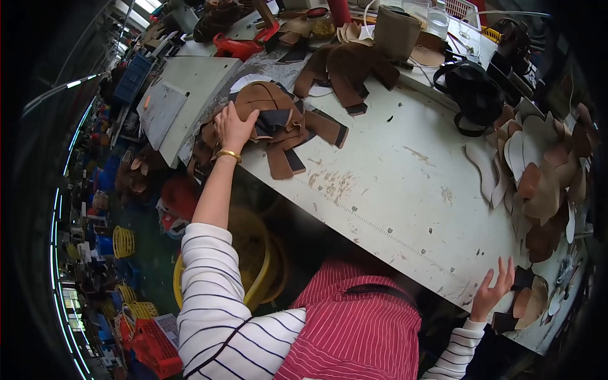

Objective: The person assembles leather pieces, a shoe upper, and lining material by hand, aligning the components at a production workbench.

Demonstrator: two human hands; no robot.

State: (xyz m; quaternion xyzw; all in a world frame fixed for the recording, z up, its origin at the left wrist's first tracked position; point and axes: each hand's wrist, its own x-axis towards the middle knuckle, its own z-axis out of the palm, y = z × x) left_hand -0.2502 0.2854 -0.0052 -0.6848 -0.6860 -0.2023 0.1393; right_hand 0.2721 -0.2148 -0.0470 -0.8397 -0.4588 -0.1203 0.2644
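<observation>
From where I stood, the left hand [235, 130] lay over a heap of brown leather-like pieces [269, 95] near the edge of the tabletop [392, 152], its thumb spread from the fingers; whether it had pinched a piece or merely rested on them, I could not tell. The right hand [491, 292] was open, fingers apart, with nothing visible in it, just beside some tan and black pieces [535, 303].

To my mind, good handling called for slipping fingertips under one edge and lifting a single layer, since the pieces overlapped and could have dragged their neighbours along. The dark-edged strips [326, 130] to the left hand's right stuck out loosely, so a sweeping pull might have tangled them. Using the right hand to steady the rest seemed wise. A second brown pile [345, 69], beyond the left hand and to its right, was best kept apart.
</observation>
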